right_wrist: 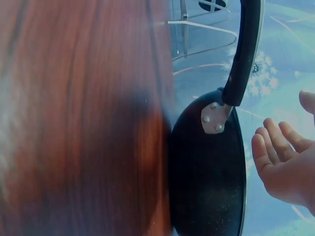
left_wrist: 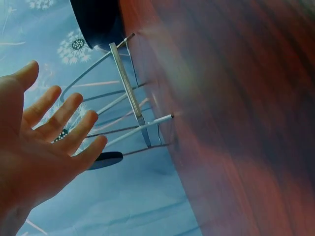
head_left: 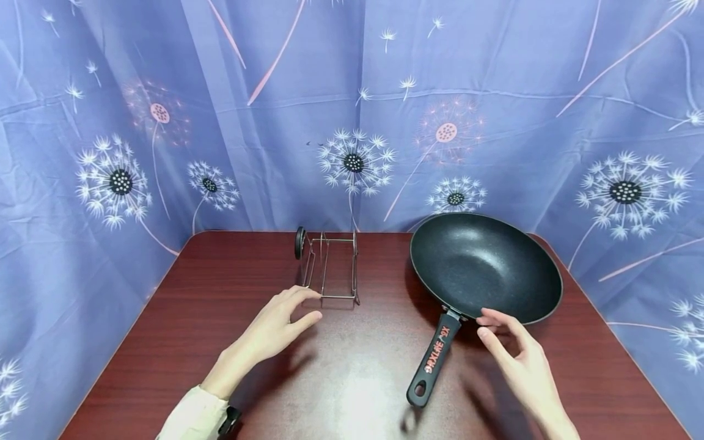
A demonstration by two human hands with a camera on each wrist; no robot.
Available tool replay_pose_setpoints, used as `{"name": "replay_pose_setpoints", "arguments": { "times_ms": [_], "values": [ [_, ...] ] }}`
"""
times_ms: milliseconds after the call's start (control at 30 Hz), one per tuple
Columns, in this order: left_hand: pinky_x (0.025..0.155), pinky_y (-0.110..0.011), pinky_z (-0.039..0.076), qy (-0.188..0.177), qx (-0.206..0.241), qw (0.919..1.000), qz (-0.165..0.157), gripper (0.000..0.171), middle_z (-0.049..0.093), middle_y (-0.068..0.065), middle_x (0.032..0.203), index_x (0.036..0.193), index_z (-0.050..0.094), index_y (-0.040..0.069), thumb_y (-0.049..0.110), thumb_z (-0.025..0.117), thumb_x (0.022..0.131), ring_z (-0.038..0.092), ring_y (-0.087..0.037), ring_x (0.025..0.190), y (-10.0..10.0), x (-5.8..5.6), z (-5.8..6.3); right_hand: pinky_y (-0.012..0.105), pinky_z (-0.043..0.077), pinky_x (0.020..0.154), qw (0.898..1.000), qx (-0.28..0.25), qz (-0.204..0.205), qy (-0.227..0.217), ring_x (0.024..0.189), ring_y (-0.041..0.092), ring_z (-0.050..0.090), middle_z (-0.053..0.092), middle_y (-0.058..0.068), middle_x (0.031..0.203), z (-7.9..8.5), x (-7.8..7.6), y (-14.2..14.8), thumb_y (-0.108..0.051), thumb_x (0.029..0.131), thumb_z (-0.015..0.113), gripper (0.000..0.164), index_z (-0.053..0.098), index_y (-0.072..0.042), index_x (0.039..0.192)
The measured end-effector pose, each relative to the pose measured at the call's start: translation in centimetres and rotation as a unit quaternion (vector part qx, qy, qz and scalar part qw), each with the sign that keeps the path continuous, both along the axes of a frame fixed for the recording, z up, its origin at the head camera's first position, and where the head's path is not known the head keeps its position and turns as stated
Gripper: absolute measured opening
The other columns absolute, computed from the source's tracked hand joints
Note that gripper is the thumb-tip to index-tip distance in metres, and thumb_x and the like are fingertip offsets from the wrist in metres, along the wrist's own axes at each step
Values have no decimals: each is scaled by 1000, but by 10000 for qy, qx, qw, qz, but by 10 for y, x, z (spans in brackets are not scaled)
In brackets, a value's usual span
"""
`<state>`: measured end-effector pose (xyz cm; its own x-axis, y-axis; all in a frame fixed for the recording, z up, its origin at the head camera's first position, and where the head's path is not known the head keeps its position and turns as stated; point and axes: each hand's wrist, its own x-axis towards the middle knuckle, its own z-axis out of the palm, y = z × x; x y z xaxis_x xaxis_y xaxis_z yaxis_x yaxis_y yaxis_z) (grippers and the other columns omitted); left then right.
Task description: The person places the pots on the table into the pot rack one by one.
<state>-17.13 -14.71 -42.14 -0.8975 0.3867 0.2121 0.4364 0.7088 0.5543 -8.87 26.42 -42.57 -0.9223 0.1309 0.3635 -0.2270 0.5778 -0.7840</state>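
A black wok (head_left: 484, 269) with a long black handle (head_left: 434, 360) sits at the right of the table, handle toward me. Red lettering runs along the handle. My right hand (head_left: 522, 366) is beside the wok's near rim, right of the handle, its fingers loosely bent and holding nothing. The right wrist view shows the riveted bracket (right_wrist: 213, 118) joining handle and wok. Toward the back, left of centre, stands a silver wire rack (head_left: 338, 297) with a black disc (head_left: 299, 242) on its left side. My left hand (head_left: 275, 324) hovers by its near end, fingers relaxed and empty.
The dark red wooden table (head_left: 220, 275) reaches back to a blue curtain (head_left: 275, 153) printed with dandelions, which also hangs along both sides. A stretch of tabletop separates the rack from the wok. A pale sleeve (head_left: 195, 415) covers the left forearm.
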Motion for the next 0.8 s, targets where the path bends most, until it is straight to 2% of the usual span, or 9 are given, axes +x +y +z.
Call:
{"name": "replay_pose_setpoints", "arguments": {
  "times_ms": [267, 467, 600, 800],
  "values": [
    [104, -49, 44, -307, 110, 9993, -183, 41, 60, 13, 130, 130, 60, 26, 50, 59, 96, 56, -22, 127, 13, 2, 0, 10, 47, 80, 9982, -524, -44, -290, 94, -3, 63, 70, -7, 108, -1, 8, -11, -10, 98, 61, 32, 59, -7, 130],
    [100, -43, 48, -508, 214, 9982, -250, 38, 60, 19, 128, 129, 59, 34, 51, 58, 96, 57, -15, 125, 20, 4, 0, 13, 52, 80, 9940, -982, 106, -477, 98, -3, 65, 70, -7, 108, -3, 12, -18, -9, 100, 58, 33, 55, -1, 132],
    [100, -41, 49, -569, 313, 9973, -348, 36, 59, 22, 127, 129, 59, 35, 49, 60, 96, 57, -11, 125, 25, 4, 0, 16, 55, 78, 9911, -1180, 236, -577, 97, -2, 66, 70, -4, 109, -6, 14, -21, -8, 100, 57, 34, 53, 2, 132],
    [103, -41, 48, -786, 332, 9950, -514, 36, 59, 22, 130, 129, 59, 35, 50, 58, 97, 55, -8, 126, 35, 4, 0, 18, 56, 75, 9838, -1685, 516, -339, 91, 1, 67, 70, -6, 106, -13, 18, -24, 1, 98, 57, 33, 52, 5, 130]
  ]
}}
